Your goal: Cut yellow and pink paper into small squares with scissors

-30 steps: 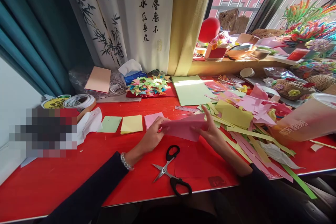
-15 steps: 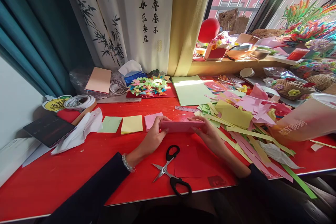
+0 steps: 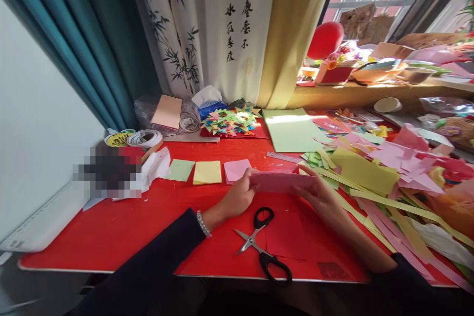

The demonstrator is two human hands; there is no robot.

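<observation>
Between my two hands is a folded strip of pink paper (image 3: 276,182), held up just above the red table. My left hand (image 3: 240,194) pinches its left end, thumb in front. My right hand (image 3: 319,190) grips the right end, with the thumb along the near face. Scissors (image 3: 252,241) with black handles lie below the paper, blades spread and pointing left. A red square of paper (image 3: 285,234) rests beside them, hard to tell from the tabletop. Left of my hands stand flat stacks of green paper (image 3: 179,170), yellow paper (image 3: 207,173) and pink paper (image 3: 235,170).
Paper offcuts (image 3: 388,182) in pink, yellow and green heap up on the right. At the back sit a large green sheet (image 3: 292,131), a ruler (image 3: 284,157) and a wreath of folded paper (image 3: 231,121). White tissue (image 3: 157,165) lies at the left.
My view has swung to the left, so everything appears further right. The pink strip's face now shows more to me. Both hands keep hold of it.
</observation>
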